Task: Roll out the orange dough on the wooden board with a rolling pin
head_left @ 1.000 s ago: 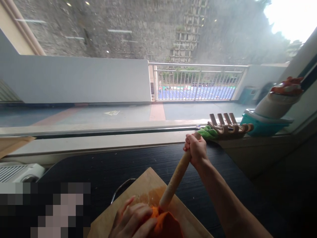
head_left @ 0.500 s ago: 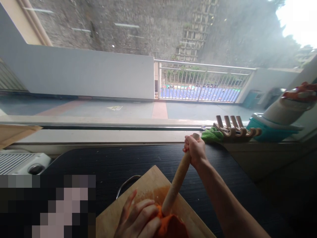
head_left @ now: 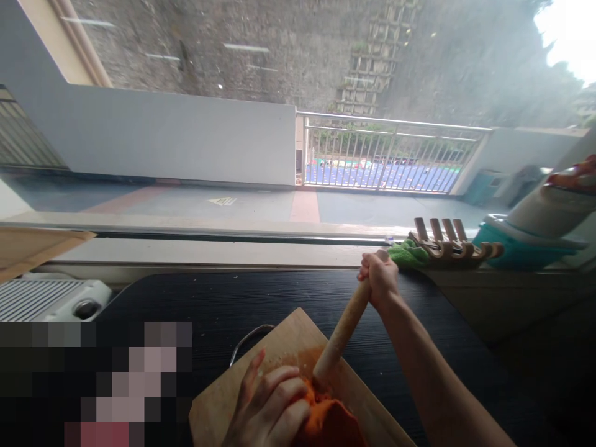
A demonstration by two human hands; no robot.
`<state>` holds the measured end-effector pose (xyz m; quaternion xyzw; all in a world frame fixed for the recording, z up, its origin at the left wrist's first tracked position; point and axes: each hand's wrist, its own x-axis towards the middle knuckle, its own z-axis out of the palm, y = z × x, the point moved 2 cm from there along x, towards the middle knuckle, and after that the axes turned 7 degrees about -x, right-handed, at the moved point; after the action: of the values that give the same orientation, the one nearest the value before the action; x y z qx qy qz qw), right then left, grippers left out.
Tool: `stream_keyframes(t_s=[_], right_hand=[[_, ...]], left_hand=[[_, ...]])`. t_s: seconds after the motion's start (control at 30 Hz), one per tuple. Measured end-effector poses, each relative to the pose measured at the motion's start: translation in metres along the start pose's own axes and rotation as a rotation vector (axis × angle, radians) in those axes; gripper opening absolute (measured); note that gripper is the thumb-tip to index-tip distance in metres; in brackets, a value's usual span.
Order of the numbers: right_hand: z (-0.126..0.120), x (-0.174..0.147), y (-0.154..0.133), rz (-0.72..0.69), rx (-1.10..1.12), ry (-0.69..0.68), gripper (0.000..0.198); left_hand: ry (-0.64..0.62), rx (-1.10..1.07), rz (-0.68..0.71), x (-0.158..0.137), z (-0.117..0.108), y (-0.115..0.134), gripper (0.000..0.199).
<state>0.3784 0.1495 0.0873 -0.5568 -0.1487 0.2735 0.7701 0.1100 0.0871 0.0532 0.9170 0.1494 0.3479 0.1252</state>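
Note:
My right hand [head_left: 379, 279] is wrapped around the upper end of a wooden rolling pin [head_left: 344, 326], which slants down to the left. The pin's lower end is at the far edge of an orange lump that looks like dough [head_left: 333, 422]; whether they touch is unclear. Curled over the left side of this lump are the fingers of my left hand [head_left: 274, 403], with one finger sticking up. Beneath lies a wooden board [head_left: 298, 329] with orange smears and crumbs. The near part of the lump is cut off by the bottom of the view.
The board rests on a black table [head_left: 186, 298]. A curved metal handle or rim [head_left: 246, 338] shows behind its left edge. On the sill are a green cloth [head_left: 407, 253], a wooden rack [head_left: 459, 248] and a teal container [head_left: 516, 251]. A white appliance [head_left: 60, 298] stands left.
The pin's lower end has drawn back slightly from the orange dough. My left hand keeps its place on the lump. The whole view has shifted a little.

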Motion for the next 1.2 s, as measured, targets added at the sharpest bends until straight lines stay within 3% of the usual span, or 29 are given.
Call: stream_keyframes(t_s=[0.1, 0.23, 0.37, 0.73, 1.2], right_hand=[[-0.016, 0.0, 0.005, 0.039, 0.005, 0.027, 0.022], [-0.055, 0.0, -0.007, 0.003, 0.027, 0.173, 0.028], [-0.077, -0.014, -0.011, -0.009, 0.058, 0.262, 0.03], [-0.096, -0.039, -0.001, -0.057, 0.139, 0.406, 0.027], [-0.096, -0.043, -0.011, -0.156, 0.104, 0.45, 0.029]], left_hand=[[-0.018, -0.028, -0.03, 0.0, 0.001, -0.004, 0.038], [-0.071, -0.041, -0.095, 0.002, 0.002, -0.012, 0.057], [-0.092, -0.046, -0.193, 0.004, 0.002, -0.015, 0.047], [-0.062, -0.177, -0.416, 0.009, 0.003, -0.014, 0.038], [-0.088, -0.34, -0.525, 0.013, 0.003, -0.01, 0.044]])
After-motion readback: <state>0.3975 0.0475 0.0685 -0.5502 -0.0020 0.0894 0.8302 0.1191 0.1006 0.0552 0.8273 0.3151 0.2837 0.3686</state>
